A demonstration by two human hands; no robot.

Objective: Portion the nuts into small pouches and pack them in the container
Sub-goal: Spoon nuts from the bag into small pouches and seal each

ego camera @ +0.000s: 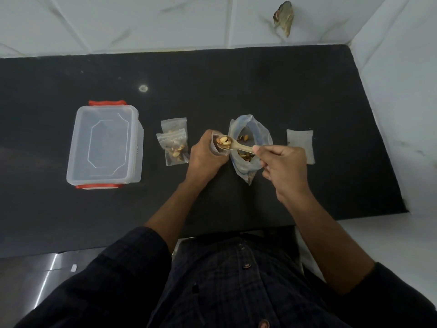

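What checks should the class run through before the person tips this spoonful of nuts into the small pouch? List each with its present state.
1. Spoon loaded with nuts: ok.
2. Spoon bowl over the mouth of the small pouch: ok.
3. Left hand grips the pouch upright: ok.
4. Right hand pinches the spoon handle: ok.
5. Pouch mouth open wide enough: cannot tell, the hand and spoon hide it.
6. Container ready to receive pouches: not ok, its lid is on; the filled pouches lie beside it.
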